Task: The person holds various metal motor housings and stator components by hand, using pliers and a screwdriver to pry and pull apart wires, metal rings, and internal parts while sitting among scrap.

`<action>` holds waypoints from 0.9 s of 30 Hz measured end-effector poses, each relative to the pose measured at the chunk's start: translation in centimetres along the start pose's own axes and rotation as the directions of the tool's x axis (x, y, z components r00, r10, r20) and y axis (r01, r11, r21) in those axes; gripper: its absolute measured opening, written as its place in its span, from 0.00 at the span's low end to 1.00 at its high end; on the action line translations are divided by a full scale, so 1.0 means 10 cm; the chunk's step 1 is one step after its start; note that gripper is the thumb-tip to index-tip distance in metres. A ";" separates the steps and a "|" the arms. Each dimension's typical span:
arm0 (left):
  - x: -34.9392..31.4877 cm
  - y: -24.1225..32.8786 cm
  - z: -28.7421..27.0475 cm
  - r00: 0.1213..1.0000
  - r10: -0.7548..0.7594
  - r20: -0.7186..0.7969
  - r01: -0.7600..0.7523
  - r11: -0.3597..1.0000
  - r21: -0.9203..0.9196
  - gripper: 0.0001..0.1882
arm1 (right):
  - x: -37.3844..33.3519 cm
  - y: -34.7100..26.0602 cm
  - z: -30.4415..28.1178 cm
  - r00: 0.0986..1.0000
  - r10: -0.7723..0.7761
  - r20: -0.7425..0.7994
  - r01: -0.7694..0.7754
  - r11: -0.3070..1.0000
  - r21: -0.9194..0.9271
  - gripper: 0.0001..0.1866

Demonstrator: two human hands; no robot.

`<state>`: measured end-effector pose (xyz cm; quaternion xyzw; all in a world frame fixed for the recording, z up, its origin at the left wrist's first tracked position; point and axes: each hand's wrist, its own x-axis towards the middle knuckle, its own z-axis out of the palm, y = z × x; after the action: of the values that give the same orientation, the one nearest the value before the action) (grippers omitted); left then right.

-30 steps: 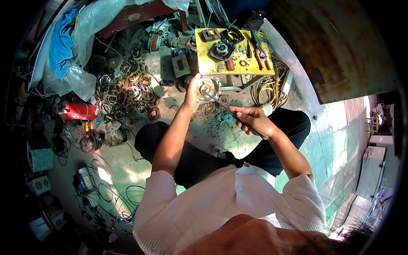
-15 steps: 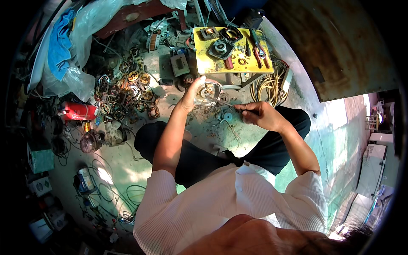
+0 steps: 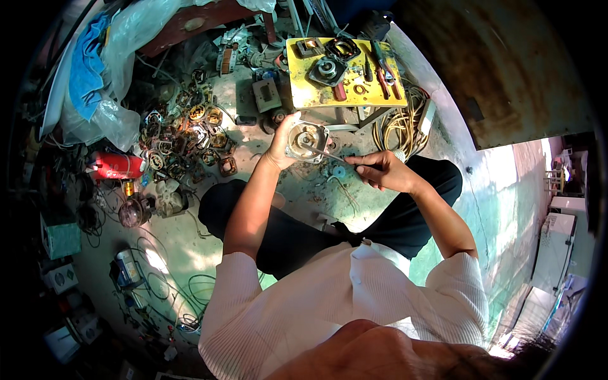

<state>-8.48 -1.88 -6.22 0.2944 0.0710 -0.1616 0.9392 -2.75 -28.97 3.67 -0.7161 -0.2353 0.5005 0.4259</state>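
Observation:
My left hand [image 3: 280,149] grips a motor end cover [image 3: 295,134], a squarish metal casting with a round hollow and a ringed hub. Its open face is tilted up toward me. In my right hand [image 3: 387,171] is a screwdriver [image 3: 326,154] with a long thin shaft pointing left; the fingers hide its handle. The shaft's end lies over the cover's hub, though I cannot tell whether it touches. Just beyond the cover stands a low yellow table [image 3: 304,95]. On it lie a second motor cover [image 3: 328,71], a ring of windings [image 3: 342,48] and red-handled pliers [image 3: 384,83].
Left of my hands is a heap of old motor parts [image 3: 190,130]. A red cylinder [image 3: 118,166] lies beyond my left knee. Coiled cable [image 3: 400,130] rests beside the table's right side. A rusty metal panel [image 3: 494,69] stands at the far right. Loose wires cross the floor.
The motor end cover has shifted slightly left and turned its open face more toward me. The screwdriver's shaft now reaches further over the hub, and my right hand has moved slightly left.

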 end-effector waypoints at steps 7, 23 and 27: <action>0.04 0.00 0.15 0.986 0.124 -0.109 -0.140 0.978 -0.152 0.36 | 0.10 0.20 0.27 0.996 0.087 0.018 -0.082 0.823 0.562 0.22; 0.20 -0.15 0.01 0.860 0.410 -0.304 -0.408 0.910 0.073 0.37 | 0.23 0.25 0.74 0.973 0.093 -0.213 0.070 0.757 0.649 0.23; 0.18 -0.18 0.08 0.872 0.391 -0.295 -0.400 0.916 0.033 0.37 | 0.26 0.27 0.82 0.932 -0.023 -0.361 0.158 0.924 0.349 0.20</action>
<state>-7.34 -4.20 -6.99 0.3100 0.1515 0.0807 0.9351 -9.53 -25.34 -1.10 -0.6878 -0.0901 0.3799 0.6119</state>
